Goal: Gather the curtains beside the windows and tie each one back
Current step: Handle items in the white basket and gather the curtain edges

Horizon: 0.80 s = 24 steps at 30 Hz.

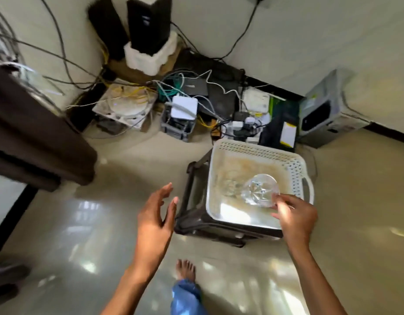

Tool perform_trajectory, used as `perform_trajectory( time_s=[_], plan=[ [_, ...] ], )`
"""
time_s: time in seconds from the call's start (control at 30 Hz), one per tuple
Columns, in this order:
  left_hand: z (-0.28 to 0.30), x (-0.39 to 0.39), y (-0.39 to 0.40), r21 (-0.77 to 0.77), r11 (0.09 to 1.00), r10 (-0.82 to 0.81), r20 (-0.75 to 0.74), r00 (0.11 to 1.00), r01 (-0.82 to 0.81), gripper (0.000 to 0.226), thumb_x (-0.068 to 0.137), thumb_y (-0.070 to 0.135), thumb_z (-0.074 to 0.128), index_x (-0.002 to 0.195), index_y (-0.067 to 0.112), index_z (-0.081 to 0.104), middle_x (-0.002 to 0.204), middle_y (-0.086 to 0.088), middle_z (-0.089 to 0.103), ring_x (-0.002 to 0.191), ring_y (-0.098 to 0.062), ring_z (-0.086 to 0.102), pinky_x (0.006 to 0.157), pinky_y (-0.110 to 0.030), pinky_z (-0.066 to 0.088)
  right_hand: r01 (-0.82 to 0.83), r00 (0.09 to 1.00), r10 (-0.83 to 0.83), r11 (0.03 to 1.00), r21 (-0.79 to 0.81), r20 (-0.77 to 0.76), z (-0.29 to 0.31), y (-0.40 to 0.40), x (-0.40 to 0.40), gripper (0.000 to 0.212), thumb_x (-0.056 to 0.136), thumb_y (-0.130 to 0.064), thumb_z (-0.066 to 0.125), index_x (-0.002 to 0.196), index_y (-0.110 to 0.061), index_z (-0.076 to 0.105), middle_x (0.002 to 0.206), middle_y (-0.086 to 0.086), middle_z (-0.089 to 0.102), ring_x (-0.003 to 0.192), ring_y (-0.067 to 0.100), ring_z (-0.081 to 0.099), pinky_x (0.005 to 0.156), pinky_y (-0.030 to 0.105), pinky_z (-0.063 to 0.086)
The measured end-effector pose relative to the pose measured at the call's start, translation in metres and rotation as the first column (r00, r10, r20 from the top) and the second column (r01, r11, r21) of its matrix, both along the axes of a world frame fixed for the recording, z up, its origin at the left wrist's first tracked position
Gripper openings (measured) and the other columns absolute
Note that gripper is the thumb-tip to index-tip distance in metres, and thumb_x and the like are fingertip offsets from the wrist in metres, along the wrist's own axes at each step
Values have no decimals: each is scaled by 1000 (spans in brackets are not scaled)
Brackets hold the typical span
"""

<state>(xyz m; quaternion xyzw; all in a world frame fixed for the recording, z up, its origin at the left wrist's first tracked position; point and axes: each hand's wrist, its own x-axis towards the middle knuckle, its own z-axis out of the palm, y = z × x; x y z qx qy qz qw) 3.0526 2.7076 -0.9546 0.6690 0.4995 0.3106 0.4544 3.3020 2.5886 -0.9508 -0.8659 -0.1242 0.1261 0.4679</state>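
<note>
The right hand [295,214] is reaching into a white plastic basket [260,153] at about 3 o'clock and its fingers are pinching the rim of a clear glass object [260,189], maybe a bowl or a round tie-back piece; I cannot tell which. The basket is sitting on a dark stool [196,214], likely so that it is easy to reach without bending. The left hand [156,214] is hanging in the air with its fingers spread and loose, holding nothing, perhaps ready to help. The dark brown curtain [37,142] is hanging at 9 o'clock, well apart from both hands, and it is not tied back yet. At 12 o'clock, a mess of cables [173,92] and small boxes is lying on the floor [82,223] by the wall. Some boxes have labels, but the writing is too blurry to read.
</note>
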Motion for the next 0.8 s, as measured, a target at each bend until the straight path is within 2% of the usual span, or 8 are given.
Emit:
perform_trajectory(
  time_s=[0.1, 0.17, 0.3, 0.43, 0.6, 0.67, 0.73, 0.8],
  plan=[
    [-12, 33, 9, 35, 999, -35, -35, 999, 36, 28, 90, 24, 58, 113, 9, 63, 111, 4, 65, 95, -6, 62, 84, -5, 42, 116, 991, -114, 993, 31, -72, -25, -10, 42, 4, 83, -3, 69, 80, -3, 70, 57, 3, 66, 52, 19, 66, 60, 42, 59],
    [-19, 46, 13, 29, 998, -57, -51, 997, 59, 24, 92, 20, 59, 115, 11, 62, 113, 4, 65, 99, -7, 62, 87, -11, 44, 166, 979, -164, 986, 9, -123, -44, -10, 61, 7, 85, -4, 68, 78, -3, 69, 56, 1, 65, 51, 18, 66, 60, 40, 58],
    [-24, 56, 14, 14, 998, -63, -65, 996, 65, 27, 92, 19, 55, 118, 15, 60, 113, 8, 63, 105, -4, 59, 91, -18, 45, 148, 971, -157, 987, -61, -182, -72, -1, 73, 12, 86, -8, 67, 85, 3, 71, 68, 15, 68, 65, 30, 70, 61, 39, 58],
    [-31, 57, 15, 37, 999, -31, -99, 995, 34, 25, 91, 16, 56, 116, 14, 60, 107, 6, 62, 101, -8, 60, 89, -22, 46, 136, 961, -156, 985, -103, -226, -86, 5, 72, 14, 87, -7, 66, 90, 6, 70, 73, 16, 70, 63, 25, 69, 48, 23, 55],
    [-35, 52, 13, 11, 1000, -23, -108, 994, 24, 26, 91, 18, 56, 116, 12, 59, 108, 4, 61, 101, -8, 59, 89, -17, 45, 182, 942, -214, 973, -143, -260, -96, 5, 68, 17, 86, -4, 66, 96, 9, 69, 74, 17, 69, 62, 23, 67, 46, 20, 53],
    [-37, 46, 13, -2, 1000, -16, -114, 993, 16, 26, 91, 18, 56, 116, 12, 59, 109, 4, 61, 101, -10, 60, 87, -16, 45, 195, 922, -234, 969, -152, -307, -95, 4, 66, 21, 85, -6, 68, 99, 10, 68, 77, 19, 69, 63, 22, 67, 47, 21, 54],
    [-39, 41, 14, -20, 1000, -15, -140, 990, 12, 27, 91, 17, 56, 117, 12, 59, 109, 5, 60, 100, -12, 60, 84, -18, 46, 190, 913, -242, 964, -185, -328, -87, 4, 65, 25, 84, -15, 72, 96, 7, 69, 79, 17, 70, 65, 25, 67, 58, 31, 58],
    [-37, 33, 16, -27, 1000, 7, -158, 987, -12, 27, 90, 15, 58, 118, 12, 59, 108, 7, 58, 98, -13, 59, 83, -21, 44, 152, 965, -212, 931, -331, -152, -72, 8, 60, 29, 83, -32, 72, 89, -3, 73, 81, 16, 72, 74, 31, 69, 74, 42, 57]
  ],
)
